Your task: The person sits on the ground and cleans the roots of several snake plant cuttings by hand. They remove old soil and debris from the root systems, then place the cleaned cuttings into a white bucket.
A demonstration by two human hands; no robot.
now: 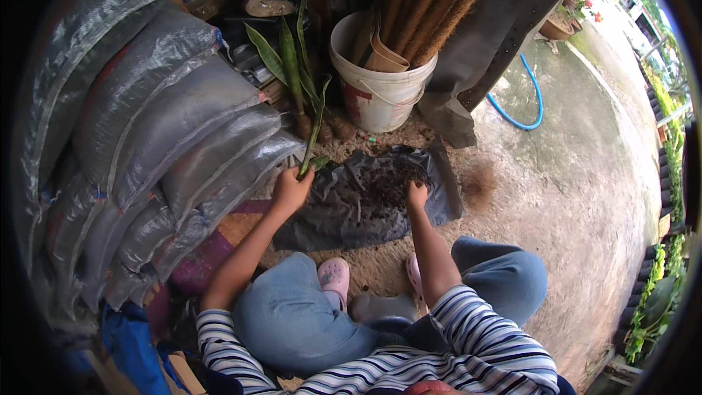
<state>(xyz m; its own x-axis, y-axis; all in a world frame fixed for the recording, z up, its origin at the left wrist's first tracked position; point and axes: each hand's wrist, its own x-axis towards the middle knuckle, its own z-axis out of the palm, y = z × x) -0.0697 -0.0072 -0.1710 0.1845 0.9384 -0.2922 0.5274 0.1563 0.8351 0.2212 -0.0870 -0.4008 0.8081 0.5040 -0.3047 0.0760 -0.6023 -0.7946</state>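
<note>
My left hand grips the lower end of a snake plant cutting, whose long leaf points up and away from me. A shorter leaf sticks out beside my fingers. On the ground before me a crumpled black plastic sheet lies spread out. Dark, loose soil-like material is heaped on its right half. At the edge of that heap, my right hand has its fingers curled into the dark material. Its fingertips are hidden, so I cannot see whether it holds any.
Filled grey sacks are stacked at left. Behind the sheet stand more snake plant leaves and a white bucket holding brown fibre-covered poles. A blue hose lies on the concrete at right. Pink clogs are on my feet.
</note>
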